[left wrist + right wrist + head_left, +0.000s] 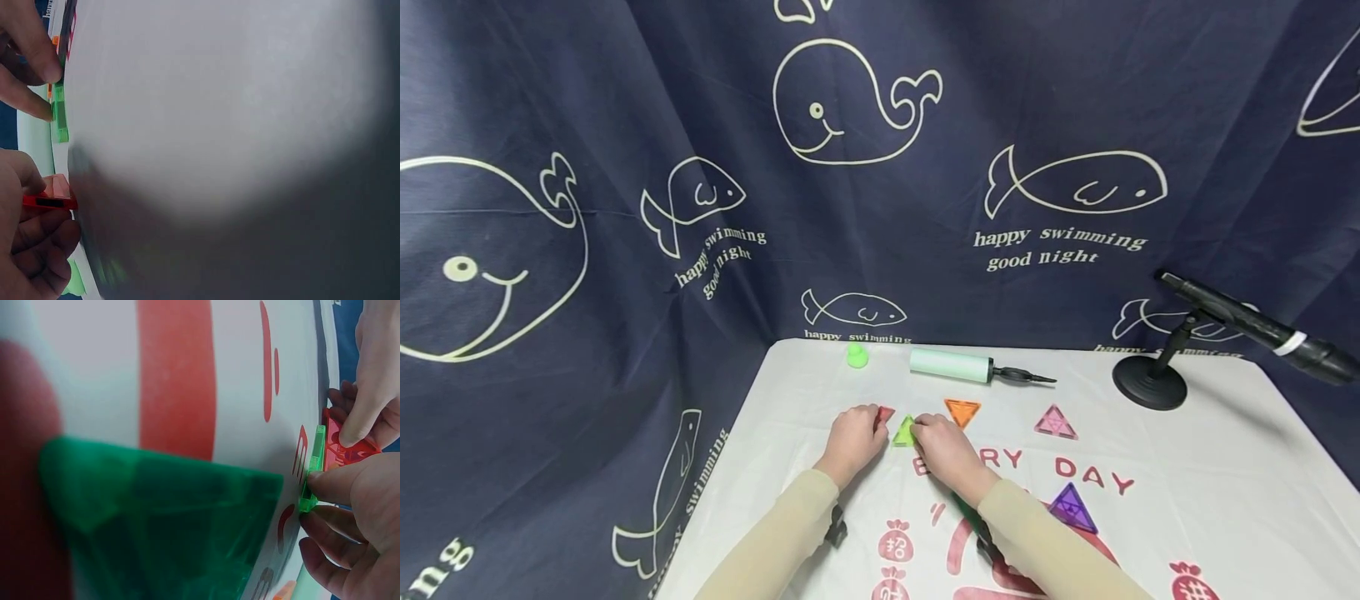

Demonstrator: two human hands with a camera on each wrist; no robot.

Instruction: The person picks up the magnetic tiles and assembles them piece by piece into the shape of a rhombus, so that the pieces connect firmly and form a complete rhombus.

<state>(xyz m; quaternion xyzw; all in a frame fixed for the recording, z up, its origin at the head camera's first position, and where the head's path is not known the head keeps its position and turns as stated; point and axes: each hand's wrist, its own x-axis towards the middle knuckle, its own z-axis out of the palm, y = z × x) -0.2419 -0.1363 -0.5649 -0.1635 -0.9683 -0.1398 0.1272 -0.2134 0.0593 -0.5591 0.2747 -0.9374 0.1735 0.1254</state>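
Note:
My left hand (855,437) pinches a red see-through triangular tile (887,413), mostly hidden behind the fingers in the head view. In the left wrist view the red tile (51,201) stands on edge between thumb and curled fingers. Just to its right, my right hand (951,454) grips a light green triangular tile (905,432) by its right side. The right wrist view has thumb and finger on the green tile (314,465), with the red tile (347,452) right behind it. A dark green tile (162,519) lies under the right forearm.
Beyond the hands lie orange (962,412) and pink (1056,422) triangular tiles, with a purple one (1074,508) right of the right forearm. A pale green hand pump (951,365), a small bright green object (857,356) and a microphone on a stand (1157,379) occupy the table's back.

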